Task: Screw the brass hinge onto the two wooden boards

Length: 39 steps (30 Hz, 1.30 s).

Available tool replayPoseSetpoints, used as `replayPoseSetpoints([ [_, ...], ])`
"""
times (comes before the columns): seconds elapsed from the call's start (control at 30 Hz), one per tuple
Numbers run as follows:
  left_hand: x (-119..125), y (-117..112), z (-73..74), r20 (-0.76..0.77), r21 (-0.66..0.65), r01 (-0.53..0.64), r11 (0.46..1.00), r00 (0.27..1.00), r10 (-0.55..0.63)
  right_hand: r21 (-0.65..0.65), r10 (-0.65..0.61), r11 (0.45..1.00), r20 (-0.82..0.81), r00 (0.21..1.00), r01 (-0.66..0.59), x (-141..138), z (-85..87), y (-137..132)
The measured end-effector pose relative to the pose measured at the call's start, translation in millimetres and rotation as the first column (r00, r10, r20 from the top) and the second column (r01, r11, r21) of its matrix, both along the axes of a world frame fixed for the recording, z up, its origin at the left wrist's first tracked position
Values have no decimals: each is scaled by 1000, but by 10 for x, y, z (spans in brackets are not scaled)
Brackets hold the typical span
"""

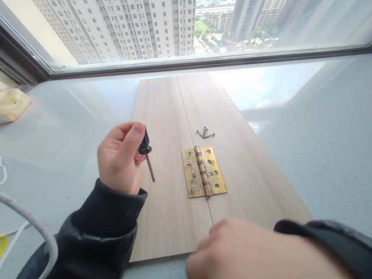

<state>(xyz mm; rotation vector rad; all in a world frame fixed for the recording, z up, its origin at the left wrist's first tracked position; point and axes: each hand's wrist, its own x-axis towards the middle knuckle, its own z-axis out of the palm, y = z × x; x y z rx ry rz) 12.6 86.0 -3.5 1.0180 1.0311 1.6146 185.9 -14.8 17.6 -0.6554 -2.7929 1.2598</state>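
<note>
The left hand (120,159) fingers clasp a screwdriver (146,154) left of the brass hinge (204,171); right hand (250,256) fingers curled, blurred.

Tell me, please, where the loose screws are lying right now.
The loose screws lie on the right wooden board, just beyond the brass hinge.

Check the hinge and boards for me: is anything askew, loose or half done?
The brass hinge lies across the seam of the two wooden boards, roughly straight. Its left leaf shows screw heads; the right leaf's holes look empty. Loose screws lie in a small pile just beyond it. The left hand holds a short screwdriver. Nothing looks damaged.
</note>
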Motion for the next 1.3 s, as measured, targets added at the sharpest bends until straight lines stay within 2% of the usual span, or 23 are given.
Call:
replayPoseSetpoints([
  [0.03,1,32,-18,-4,-56,21,998,1000,-21,58,-119,991,24,993,118,126,141,160],
  [0.07,8,58,-37,1,-108,41,993,999,-41,141,-320,940,47,946,311,252,232,332],
  [0.1,20,79,-56,11,-149,59,987,998,-58,216,-466,865,15,885,452,372,265,508],
  [0.17,45,107,-82,4,-200,71,977,997,-71,388,-740,599,-67,670,700,580,171,837],
  [0.2,53,116,-90,-9,-211,62,976,998,-66,412,-792,512,-114,600,754,661,67,975],
  [0.23,58,122,-94,-27,-219,51,974,998,-58,411,-802,488,-137,582,770,724,-55,1087],
  [0.33,54,133,-102,-62,-230,39,972,997,-55,411,-786,484,-185,590,773,827,-374,1255],
  [0.43,42,139,-116,-61,-222,56,973,996,-71,396,-757,482,-262,599,782,852,-493,1234],
  [0.57,38,138,-128,-63,-221,84,972,993,-101,329,-712,490,-383,588,807,850,-481,1120],
  [0.73,42,127,-119,-82,-217,93,972,990,-113,277,-607,594,-461,647,755,819,-470,1046],
  [0.8,41,127,-122,-81,-217,92,972,990,-112,260,-586,617,-479,654,743,812,-466,1041],
  [1.0,44,125,-125,-74,-211,83,974,992,-101,235,-600,600,-499,625,764,816,-467,1046],
  [1.3,47,119,-117,-78,-210,91,973,991,-110,265,-592,604,-482,646,752,802,-471,1030],
])
